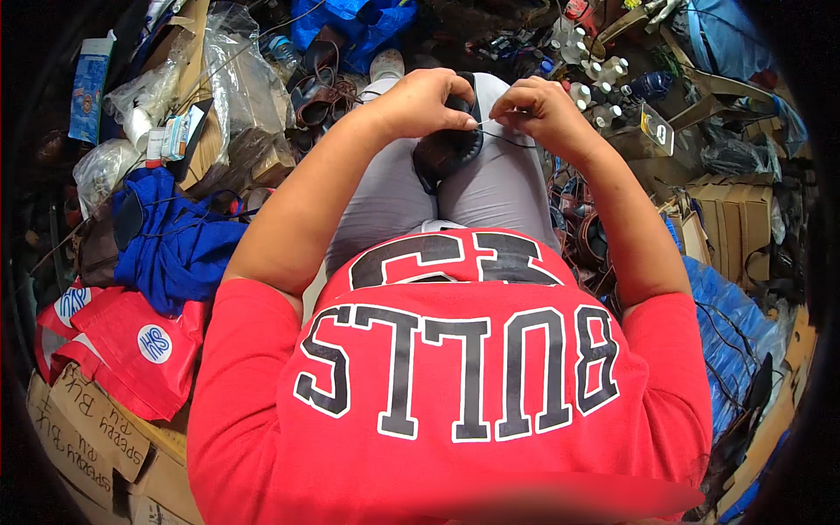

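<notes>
Black leather, a shoe [446,144], lies on my lap across the grey trousers [394,192], between my knees; my left hand [420,101] is curled over the shoe's far end, fingers closed on it; my right hand [534,109], just right of the shoe, has thumb and forefinger pressed together on a thin dark thread [503,138] that runs from the shoe's edge; I cannot tell whether a needle sits in that pinch; left of the shoe lie brown sandals [315,92] and clear plastic bags [245,79]; nearer me on that side a blue cloth [175,241] and a red bag [131,350]; right of the shoe stand small white-capped bottles [599,83] and cardboard boxes [731,210].
</notes>
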`<state>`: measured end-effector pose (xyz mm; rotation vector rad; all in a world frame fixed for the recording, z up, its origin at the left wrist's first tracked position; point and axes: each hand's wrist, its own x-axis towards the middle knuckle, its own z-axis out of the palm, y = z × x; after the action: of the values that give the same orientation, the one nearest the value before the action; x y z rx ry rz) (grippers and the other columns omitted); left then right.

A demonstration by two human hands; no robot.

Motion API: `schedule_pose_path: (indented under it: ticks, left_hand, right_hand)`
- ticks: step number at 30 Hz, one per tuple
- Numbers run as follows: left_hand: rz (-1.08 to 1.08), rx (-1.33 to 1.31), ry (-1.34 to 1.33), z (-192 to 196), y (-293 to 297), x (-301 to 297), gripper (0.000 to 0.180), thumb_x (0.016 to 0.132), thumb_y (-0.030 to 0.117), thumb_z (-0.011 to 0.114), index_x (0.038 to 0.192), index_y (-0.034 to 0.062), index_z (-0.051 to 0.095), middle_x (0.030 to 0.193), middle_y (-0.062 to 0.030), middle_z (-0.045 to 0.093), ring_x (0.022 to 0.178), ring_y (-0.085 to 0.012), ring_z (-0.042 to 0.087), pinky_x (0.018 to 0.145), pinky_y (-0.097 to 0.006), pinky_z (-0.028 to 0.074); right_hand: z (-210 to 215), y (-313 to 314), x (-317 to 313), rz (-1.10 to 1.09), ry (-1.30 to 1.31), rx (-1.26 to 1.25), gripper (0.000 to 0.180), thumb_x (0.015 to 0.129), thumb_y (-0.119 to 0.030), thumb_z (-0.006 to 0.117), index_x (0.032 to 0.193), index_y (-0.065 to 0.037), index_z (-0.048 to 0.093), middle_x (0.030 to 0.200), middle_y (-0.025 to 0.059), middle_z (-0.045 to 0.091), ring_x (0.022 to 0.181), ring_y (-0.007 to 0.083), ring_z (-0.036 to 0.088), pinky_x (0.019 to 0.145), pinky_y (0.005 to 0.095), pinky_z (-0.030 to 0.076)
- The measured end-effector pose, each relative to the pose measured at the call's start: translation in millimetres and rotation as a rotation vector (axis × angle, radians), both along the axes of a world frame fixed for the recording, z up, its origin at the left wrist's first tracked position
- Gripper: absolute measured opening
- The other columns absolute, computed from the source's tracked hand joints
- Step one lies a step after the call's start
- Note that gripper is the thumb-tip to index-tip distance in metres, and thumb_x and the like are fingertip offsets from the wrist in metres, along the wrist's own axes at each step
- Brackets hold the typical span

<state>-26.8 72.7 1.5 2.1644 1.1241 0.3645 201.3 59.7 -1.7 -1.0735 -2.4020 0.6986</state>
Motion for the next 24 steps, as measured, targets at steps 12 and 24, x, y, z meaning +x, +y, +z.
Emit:
schedule_pose_path:
  ticks: [12, 24]
  left_hand:
    - [-0.027, -0.406, -0.214, -14.9, 7.5, -1.2, 0.025, 0.077, 0.016, 0.074, 0.097, 0.0023, 0.067, 0.084, -0.0019, 0.065, 0.081, -0.0098, 0.058, 0.077, -0.025, 0.047]
    - [-0.223, -0.402, -0.061, -1.3, 6.2, -1.2, 0.035, 0.081, 0.015, 0.067, 0.115, 0.0065, 0.064, 0.106, -0.0114, 0.061, 0.103, -0.0231, 0.058, 0.093, -0.031, 0.042]
  right_hand:
    - [-22.3, -9.5, -1.1, -0.011, 0.215, -0.316, 0.015, 0.075, -0.001, 0.069, 0.088, -0.008, 0.069, 0.085, 0.0026, 0.060, 0.078, 0.0114, 0.060, 0.069, 0.0256, 0.048]
    - [11.4, -44.3, -15.2, -0.029, -0.213, 0.249, 0.015, 0.072, -0.003, 0.062, 0.082, -0.012, 0.070, 0.081, 0.0073, 0.059, 0.079, 0.0231, 0.059, 0.071, 0.0363, 0.044]
